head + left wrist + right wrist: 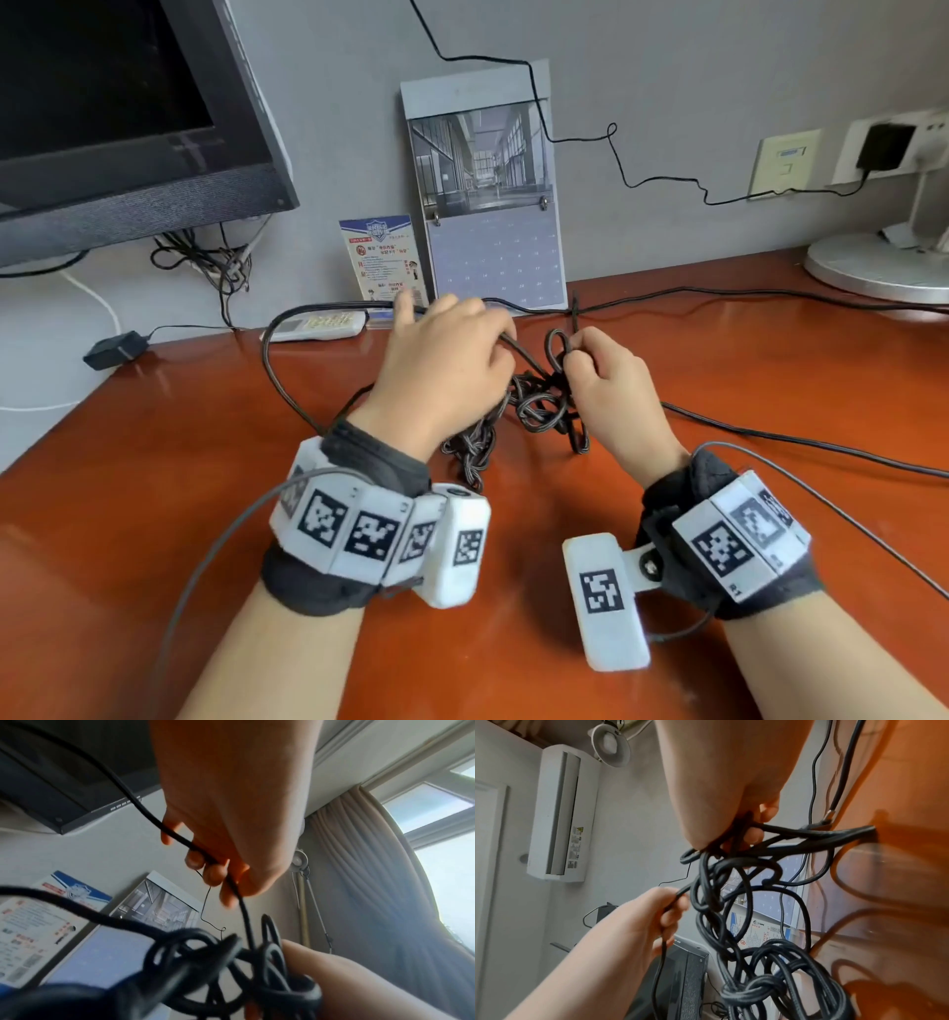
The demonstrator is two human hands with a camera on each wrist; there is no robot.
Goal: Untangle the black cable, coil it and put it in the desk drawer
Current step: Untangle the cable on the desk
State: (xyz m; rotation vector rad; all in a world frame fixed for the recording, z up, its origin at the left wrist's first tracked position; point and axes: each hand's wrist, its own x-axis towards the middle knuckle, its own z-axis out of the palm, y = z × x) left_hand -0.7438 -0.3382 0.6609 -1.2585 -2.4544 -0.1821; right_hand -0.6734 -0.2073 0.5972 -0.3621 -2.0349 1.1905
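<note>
A black braided cable [539, 406] lies in a knotted tangle on the red-brown desk [154, 462], lifted between both hands. My left hand [447, 360] grips one strand of it in curled fingers; that strand [231, 882] runs down through the fingers to the knot [218, 963]. My right hand [601, 380] pinches a small loop at the top of the tangle; the loops [731, 902] hang from its fingertips [753, 835]. A long length of the cable [287, 370] curves off to the left across the desk.
A monitor [118, 118] stands at the back left, with a calendar [493, 205], a leaflet card [385, 259] and a white remote [318, 326] along the wall. A lamp base [873, 267] sits back right. Thinner wires [796, 437] cross the desk on the right.
</note>
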